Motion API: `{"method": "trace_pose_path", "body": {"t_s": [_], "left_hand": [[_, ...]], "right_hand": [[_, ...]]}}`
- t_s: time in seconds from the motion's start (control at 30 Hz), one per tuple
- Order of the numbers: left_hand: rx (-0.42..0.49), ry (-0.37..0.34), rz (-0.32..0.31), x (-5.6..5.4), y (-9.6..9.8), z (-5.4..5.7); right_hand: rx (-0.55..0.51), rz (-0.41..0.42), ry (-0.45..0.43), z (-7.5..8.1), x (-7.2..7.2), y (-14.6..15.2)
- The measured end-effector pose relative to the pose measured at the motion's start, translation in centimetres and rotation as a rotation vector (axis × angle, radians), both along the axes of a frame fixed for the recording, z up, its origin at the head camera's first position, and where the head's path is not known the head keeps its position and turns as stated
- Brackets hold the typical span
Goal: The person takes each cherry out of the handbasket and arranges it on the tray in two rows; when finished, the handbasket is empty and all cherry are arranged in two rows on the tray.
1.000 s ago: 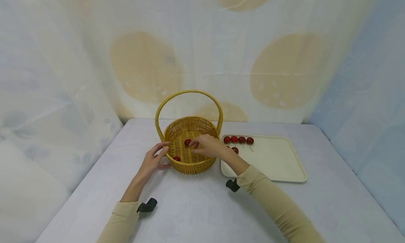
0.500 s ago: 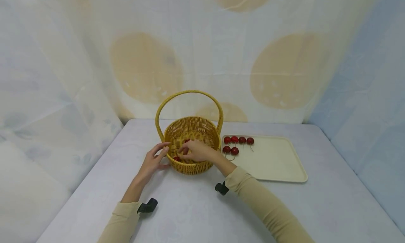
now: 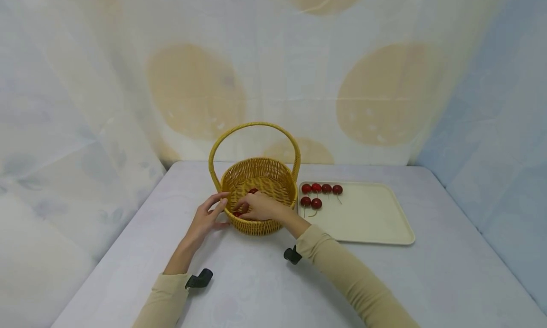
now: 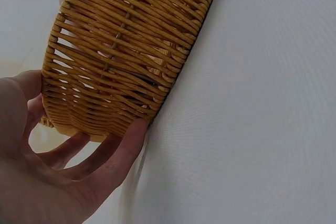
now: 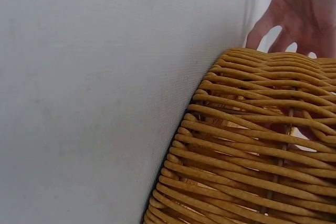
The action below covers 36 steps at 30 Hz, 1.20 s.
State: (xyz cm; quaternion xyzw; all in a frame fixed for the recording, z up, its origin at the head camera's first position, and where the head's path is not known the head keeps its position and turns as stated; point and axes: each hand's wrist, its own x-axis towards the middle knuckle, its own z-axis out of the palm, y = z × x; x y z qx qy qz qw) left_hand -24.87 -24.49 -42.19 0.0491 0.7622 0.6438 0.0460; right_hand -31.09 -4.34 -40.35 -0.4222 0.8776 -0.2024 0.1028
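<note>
A yellow-brown wicker basket [image 3: 256,228] with a tall arched handle stands upright on the table. My left hand [image 3: 206,220] grips its near left side, thumb at the rim and fingers spread along the woven wall, as the left wrist view shows. My right hand [image 3: 262,207] reaches inside, its fingertips at a red cherry [image 3: 236,214] near the front left wall. Whether they pinch it cannot be told; in the right wrist view the basket wall hides them. A second cherry [image 3: 253,191] lies behind that hand, partly covered.
A cream tray [image 3: 367,219] lies right of the basket. Several cherries [image 3: 316,203] with stems are lined up in two rows at its left end. A patterned curtain [image 3: 273,71] hangs behind the white-covered table [image 3: 239,290].
My right hand has moved left and toward the front inside the basket, from the rear cherry to the front left one. The left hand stays on the basket.
</note>
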Motion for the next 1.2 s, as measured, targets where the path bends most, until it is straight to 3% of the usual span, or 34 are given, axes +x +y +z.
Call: {"method": "trace_pose_path", "body": {"t_s": [1.2], "left_hand": [[0.014,0.001,0.000,0.18,0.05,0.11]], "right_hand": [[0.019,-0.059,-0.004,0.18,0.07,-0.28]]}}
